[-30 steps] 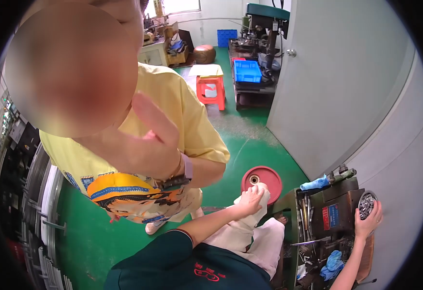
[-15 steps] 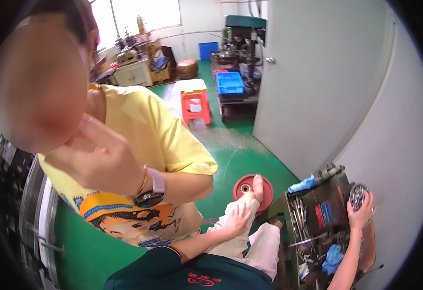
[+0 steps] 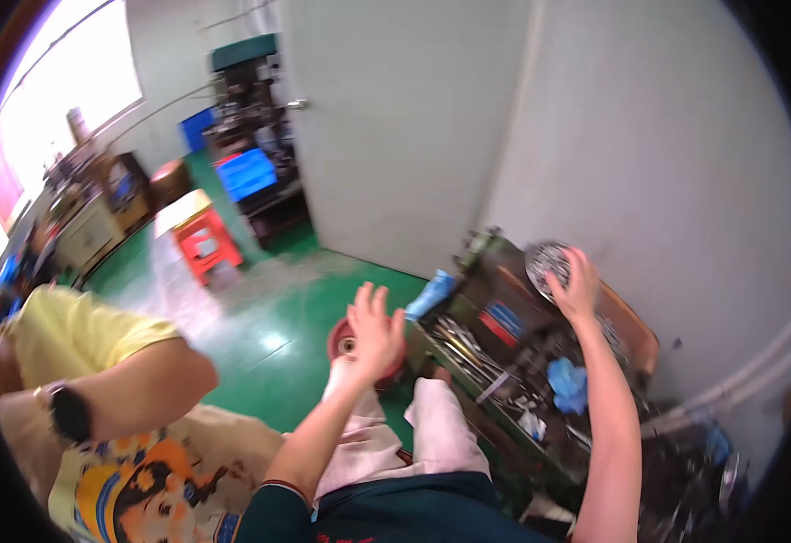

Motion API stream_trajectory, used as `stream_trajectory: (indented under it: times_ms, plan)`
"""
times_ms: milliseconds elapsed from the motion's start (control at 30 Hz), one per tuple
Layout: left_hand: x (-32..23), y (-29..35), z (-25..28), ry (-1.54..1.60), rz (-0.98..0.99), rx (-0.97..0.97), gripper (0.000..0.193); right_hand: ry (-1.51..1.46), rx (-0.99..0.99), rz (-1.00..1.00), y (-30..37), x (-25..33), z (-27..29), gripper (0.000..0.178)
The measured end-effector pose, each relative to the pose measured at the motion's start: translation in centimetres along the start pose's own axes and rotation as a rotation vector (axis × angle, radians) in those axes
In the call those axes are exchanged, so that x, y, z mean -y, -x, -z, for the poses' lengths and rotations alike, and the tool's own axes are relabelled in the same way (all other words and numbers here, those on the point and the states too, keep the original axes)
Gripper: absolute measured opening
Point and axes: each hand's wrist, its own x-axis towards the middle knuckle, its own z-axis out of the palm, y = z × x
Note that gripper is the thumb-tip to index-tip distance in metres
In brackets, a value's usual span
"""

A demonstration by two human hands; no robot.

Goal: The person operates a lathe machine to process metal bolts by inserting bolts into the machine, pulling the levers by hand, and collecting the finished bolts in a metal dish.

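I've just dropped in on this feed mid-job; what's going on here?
A seated person's right hand is at the rim of a round bowl of small metal pieces; how firmly it grips is unclear. The left hand is raised, fingers spread and holding nothing visible, in front of a red disc. Rod-like tools and crumpled blue material lie near the bowl. Another person in a yellow shirt is at left.

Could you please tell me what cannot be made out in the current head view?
All in the head view:
- Shapes of the metal bits in the round bowl: too small and blurred, partly covered by the right grip.
- Part of the red round seat-like thing: hidden behind the left grip.
- Whatever lies under the crumpled blue cloth: covered by it.
- The co-worker's head, above the yellow sleeve: cut off by the left rim.
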Motion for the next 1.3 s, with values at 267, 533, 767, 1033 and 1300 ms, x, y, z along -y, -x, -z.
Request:
stream_trajectory:
  times_ms: [267, 533, 767, 1033, 1300]
  plan:
    - [-0.3, -0.5, -4.0, -0.007, 0.039, 0.541, 0.074, 0.038, 0.089, -0.235, -1.5, -4.7, 1.5, 0.024]
    - [-1.5, 0.2, -4.3, -0.173, -0.056, 0.561, 0.084, -0.079, 0.435, -0.303, -4.1, -3.5, 0.2, 0.011]
    - [-2.3, 0.0, -5.1, -0.600, -0.058, 0.580, 0.069, -0.045, 0.592, -0.300, -5.1, -2.4, -2.5, 0.011]
    - [-2.9, 1.0, -4.4, -0.465, 0.024, 0.577, 0.070, 0.302, 0.651, -0.224, -5.2, -0.7, -3.2, 0.004]
    - [-2.4, 0.8, -5.1, -0.614, -0.063, 0.535, 0.085, -0.017, 0.513, -0.319, -6.1, -2.3, -3.1, 0.011]
